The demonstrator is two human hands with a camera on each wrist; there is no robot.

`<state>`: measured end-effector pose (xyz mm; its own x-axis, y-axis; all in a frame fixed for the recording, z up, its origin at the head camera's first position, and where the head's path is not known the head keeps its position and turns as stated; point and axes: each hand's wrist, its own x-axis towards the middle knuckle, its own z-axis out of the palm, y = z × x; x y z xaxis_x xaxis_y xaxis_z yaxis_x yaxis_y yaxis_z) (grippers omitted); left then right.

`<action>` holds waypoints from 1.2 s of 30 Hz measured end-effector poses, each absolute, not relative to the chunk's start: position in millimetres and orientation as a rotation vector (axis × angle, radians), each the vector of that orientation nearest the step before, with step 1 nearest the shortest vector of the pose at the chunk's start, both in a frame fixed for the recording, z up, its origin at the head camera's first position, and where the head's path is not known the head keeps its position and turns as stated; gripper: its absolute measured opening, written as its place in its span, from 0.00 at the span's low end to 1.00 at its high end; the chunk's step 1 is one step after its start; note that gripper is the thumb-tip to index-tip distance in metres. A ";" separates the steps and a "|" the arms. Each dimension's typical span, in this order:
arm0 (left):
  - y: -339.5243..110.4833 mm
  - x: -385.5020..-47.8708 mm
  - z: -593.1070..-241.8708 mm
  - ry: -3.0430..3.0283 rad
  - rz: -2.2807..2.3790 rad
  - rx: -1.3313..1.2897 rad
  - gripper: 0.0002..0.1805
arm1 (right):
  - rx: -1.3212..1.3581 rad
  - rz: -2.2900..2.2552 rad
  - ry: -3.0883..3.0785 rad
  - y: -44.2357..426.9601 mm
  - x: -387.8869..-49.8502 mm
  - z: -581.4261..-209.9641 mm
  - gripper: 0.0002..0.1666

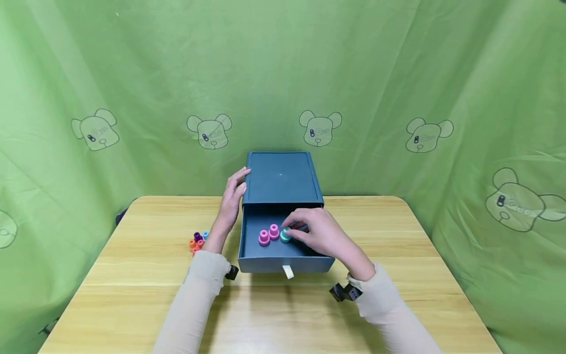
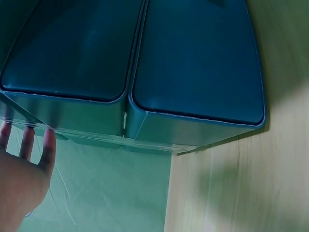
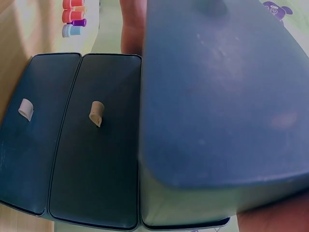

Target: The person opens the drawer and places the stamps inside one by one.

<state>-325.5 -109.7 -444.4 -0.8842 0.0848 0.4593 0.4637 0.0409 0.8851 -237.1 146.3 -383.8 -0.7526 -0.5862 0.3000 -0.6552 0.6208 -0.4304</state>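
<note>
A dark blue drawer unit (image 1: 283,178) stands on the table with its top drawer (image 1: 261,264) pulled out. Inside the drawer are two pink pegs (image 1: 264,238) and a teal peg (image 1: 285,235) to their right. My right hand (image 1: 320,232) reaches over the drawer's right side and pinches the teal peg between thumb and fingers. My left hand (image 1: 229,204) rests on the unit's left side, fingers extended; in the left wrist view its fingertips (image 2: 49,137) touch the unit's side.
Several small pegs in orange, purple and blue (image 1: 192,244) lie on the wooden table (image 1: 150,275) left of the unit, beside my left forearm. Two closed lower drawers with fabric tabs (image 3: 96,112) show in the right wrist view. A green curtain hangs behind.
</note>
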 end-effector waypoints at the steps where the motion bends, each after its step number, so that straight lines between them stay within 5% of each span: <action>1: -109.6 -322.1 -440.4 -2.043 -1.921 -0.560 0.27 | 1.043 0.796 -2.710 146.2 -237.1 -383.9 0.06; 20: -110.9 -314.8 -430.3 -2.064 -1.921 -0.578 0.28 | 1.037 0.993 -2.705 153.5 -233.7 -377.8 0.12; 36: -110.3 -314.4 -431.2 -2.049 -1.921 -0.593 0.27 | 0.717 1.488 -2.502 229.9 -236.8 -380.0 0.13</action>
<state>-314.4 -110.3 -431.2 -0.8796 0.1101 0.4628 0.4690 0.0369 0.8825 -236.8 229.9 -380.0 -0.8759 -0.3264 0.3553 -0.4681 0.3962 -0.7899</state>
